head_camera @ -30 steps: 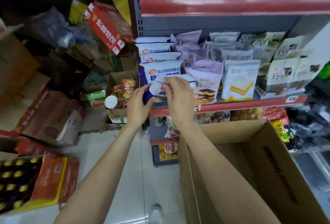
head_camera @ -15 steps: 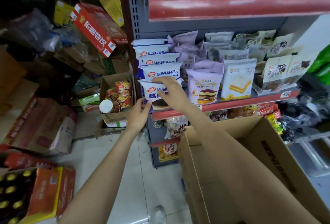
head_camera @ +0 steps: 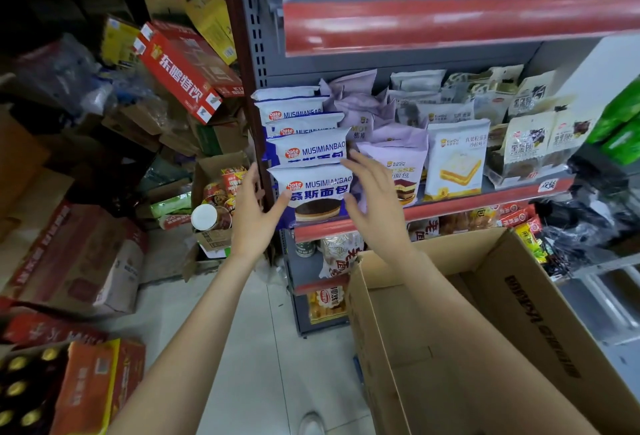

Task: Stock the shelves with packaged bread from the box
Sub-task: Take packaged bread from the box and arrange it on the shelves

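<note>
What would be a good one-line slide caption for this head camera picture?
Both open hands, left hand and right hand, flank the front bread pack on the shelf, above the cardboard box.

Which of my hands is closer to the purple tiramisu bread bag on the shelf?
Right. Your right hand overlaps the purple tiramisu bag's left edge; your left hand is beyond the front Musimianbao pack, on its far side.

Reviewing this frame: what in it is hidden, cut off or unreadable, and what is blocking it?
Head view, all items:
- Cardboard box: its floor runs off the bottom edge, so whether any bread is left is unknown.
- Rear MUSIMIANBAO packs: lower halves covered by the front MUSIMIANBAO pack and those between.
- Purple pack: left part behind the right hand.
- Left hand: whether its thumb touches the front pack is unclear.
- Top shelf: blurred, goods cropped by the upper edge.
</note>
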A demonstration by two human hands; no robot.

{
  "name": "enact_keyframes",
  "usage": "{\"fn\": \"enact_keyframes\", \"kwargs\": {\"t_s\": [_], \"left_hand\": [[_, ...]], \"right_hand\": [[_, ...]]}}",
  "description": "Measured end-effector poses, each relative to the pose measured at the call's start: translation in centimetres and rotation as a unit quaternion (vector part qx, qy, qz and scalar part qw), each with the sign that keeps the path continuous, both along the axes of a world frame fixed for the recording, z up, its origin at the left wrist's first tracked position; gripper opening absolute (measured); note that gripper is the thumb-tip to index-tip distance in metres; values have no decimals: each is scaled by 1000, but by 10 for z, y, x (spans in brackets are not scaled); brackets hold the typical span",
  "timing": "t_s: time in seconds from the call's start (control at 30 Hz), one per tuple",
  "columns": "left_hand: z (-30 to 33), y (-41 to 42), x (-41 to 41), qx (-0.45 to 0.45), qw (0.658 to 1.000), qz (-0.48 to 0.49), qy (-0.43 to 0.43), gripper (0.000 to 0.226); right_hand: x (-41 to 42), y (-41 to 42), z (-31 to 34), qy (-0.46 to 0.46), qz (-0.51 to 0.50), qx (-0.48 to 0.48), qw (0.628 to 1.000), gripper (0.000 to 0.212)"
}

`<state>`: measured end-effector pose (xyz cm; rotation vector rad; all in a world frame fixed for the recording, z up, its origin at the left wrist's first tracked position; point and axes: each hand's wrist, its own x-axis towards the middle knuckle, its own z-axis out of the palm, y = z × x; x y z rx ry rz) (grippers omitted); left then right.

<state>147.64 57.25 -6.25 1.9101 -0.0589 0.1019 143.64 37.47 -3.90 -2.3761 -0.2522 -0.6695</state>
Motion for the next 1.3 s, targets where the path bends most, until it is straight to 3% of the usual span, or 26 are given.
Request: {"fn": "enact_keyframes", "kwargs": {"t_s": [0.07, 0.17, 0.23, 0.33, 0.57, 0.8, 0.97, 1.07, 1.17, 1.23, 1.3], "left_hand": [[3, 6, -1, -41, 999, -27, -9, 84], [4, 6, 6, -38, 995, -85, -15, 102], [1, -1, 14, -30, 992, -121, -7, 113], [-4, -14, 20, -69, 988, -133, 33, 121], [-17, -27, 31, -98, 988, -106, 59, 115], [-21, -37, 28, -101, 989, -90, 60, 107], [-13, -37, 25, -91, 992, -77, 44, 109], [-5, -28, 25, -34, 998, -45, -3, 122], [7, -16, 29, 30, 997, -42, -50, 126], [14, -11, 40, 60, 995, -67, -34, 125], [20, -10, 50, 75, 993, -91, -7, 125]], "right_hand": [[-5, -12, 3, 45, 9, 61, 997, 56], [13, -19, 0, 179, 64, 138, 972, 87], [33, -16, -9, 224, 96, 148, 958, 105], [56, -7, -19, 237, 105, 135, 956, 113], [70, -3, -19, 202, 108, 143, 963, 108], [72, -10, -14, 224, 143, 135, 955, 106], [67, -8, 0, 237, 97, 4, 967, 104], [49, -14, 18, 178, 9, -78, 981, 76], [54, -18, 43, 52, -41, -50, 997, 35], [82, -17, 53, 46, -6, -40, 998, 33], [118, -14, 53, 96, 56, -116, 987, 44]]}}
